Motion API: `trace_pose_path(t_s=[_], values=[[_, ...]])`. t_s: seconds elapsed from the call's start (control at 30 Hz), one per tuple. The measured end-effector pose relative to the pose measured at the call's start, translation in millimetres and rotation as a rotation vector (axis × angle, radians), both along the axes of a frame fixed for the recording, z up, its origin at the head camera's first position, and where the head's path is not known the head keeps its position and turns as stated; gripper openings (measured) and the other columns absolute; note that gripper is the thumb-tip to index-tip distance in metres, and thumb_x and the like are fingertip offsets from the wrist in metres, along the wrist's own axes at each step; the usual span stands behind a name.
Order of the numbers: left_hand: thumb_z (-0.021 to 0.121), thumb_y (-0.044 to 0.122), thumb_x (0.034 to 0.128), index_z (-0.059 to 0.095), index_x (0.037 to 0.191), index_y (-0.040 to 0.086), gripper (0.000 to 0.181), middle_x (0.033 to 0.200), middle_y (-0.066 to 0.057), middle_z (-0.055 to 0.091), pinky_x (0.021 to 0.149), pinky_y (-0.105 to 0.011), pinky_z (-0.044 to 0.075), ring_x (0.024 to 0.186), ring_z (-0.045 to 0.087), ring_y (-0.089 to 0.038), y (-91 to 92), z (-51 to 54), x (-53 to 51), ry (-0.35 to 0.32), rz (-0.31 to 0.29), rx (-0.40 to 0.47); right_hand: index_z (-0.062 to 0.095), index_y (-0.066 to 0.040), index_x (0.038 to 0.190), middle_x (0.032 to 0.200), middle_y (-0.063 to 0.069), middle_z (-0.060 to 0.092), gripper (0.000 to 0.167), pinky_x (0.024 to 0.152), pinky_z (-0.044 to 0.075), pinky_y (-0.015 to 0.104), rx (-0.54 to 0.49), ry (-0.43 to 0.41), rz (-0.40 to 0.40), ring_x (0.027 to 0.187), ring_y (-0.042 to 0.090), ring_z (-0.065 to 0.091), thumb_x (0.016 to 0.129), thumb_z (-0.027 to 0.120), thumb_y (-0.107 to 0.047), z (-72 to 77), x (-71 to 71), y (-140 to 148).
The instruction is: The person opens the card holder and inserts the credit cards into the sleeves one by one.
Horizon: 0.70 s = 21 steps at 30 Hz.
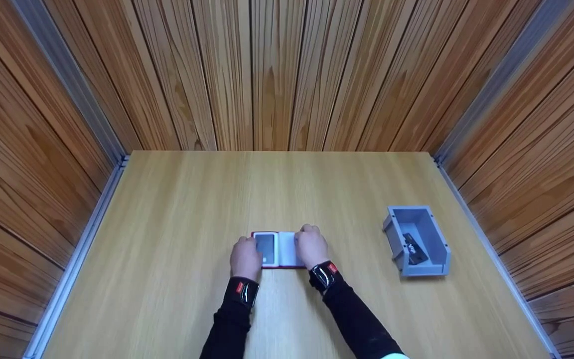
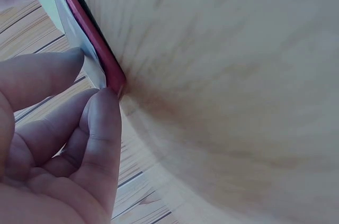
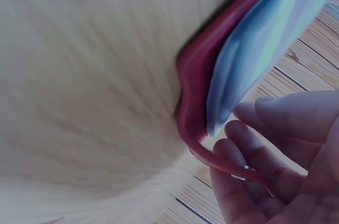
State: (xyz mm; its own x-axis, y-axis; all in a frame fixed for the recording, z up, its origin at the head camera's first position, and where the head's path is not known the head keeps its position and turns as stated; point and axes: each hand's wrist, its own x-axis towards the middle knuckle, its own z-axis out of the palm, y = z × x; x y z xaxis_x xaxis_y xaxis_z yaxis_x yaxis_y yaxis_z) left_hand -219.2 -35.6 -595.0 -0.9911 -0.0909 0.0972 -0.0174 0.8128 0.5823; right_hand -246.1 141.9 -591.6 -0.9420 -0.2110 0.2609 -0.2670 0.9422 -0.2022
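A red card holder [image 2: 91, 29] lies opened out on the table [image 1: 192, 209], in front of both hands. In the head view its left half shows a dark grey window in a white frame [image 1: 266, 249]; pale plastic sleeves [image 1: 288, 249] cover the right half. My left hand [image 1: 245, 258] pinches the left edge, thumb against the sleeve side and fingertips at the red corner. At the other end, my right hand [image 1: 312, 246] holds the holder's right edge, its fingers curled about a red strap [image 3: 220, 164] with a metal snap [image 3: 238, 176].
To the right stands a grey plastic bin [image 1: 421, 270]. Inside it leans a black card [image 1: 415, 250] marked "VIP". Wood-plank walls [image 1: 277, 75] with metal corner rails [image 1: 80, 85] enclose the table at the back and sides.
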Motion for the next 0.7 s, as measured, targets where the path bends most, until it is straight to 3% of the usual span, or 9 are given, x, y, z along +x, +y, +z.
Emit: trace_pose_path(t_s=[0.33, 0.7], values=[[0.073, -0.003, 0.0762, 0.070, 0.097, -0.008, 0.021, 0.086, -0.017, 0.060, 0.070, -0.045, 0.050, 0.079, 0.061, -0.033, -0.5, -0.2, 0.0, 0.015, 0.001, -0.006, 0.077, -0.008, 0.084, 0.086, 0.007, 0.062, 0.013, 0.068, 0.051, 0.038, -0.035, -0.008, 0.051, 0.081, 0.025, 0.057, 0.078, 0.070, 0.002, 0.8, 1.6, 0.8], [0.071, -0.004, 0.0772, 0.070, 0.098, -0.008, 0.021, 0.085, -0.016, 0.059, 0.071, -0.045, 0.050, 0.079, 0.061, -0.032, 0.0, -1.0, -0.6, 0.008, 0.002, 0.006, 0.077, -0.006, 0.092, 0.089, 0.009, 0.065, 0.013, 0.073, 0.052, 0.039, -0.049, -0.036, 0.080, 0.083, 0.027, 0.059, 0.081, 0.072, -0.002, 2.7, 3.5, -1.3]])
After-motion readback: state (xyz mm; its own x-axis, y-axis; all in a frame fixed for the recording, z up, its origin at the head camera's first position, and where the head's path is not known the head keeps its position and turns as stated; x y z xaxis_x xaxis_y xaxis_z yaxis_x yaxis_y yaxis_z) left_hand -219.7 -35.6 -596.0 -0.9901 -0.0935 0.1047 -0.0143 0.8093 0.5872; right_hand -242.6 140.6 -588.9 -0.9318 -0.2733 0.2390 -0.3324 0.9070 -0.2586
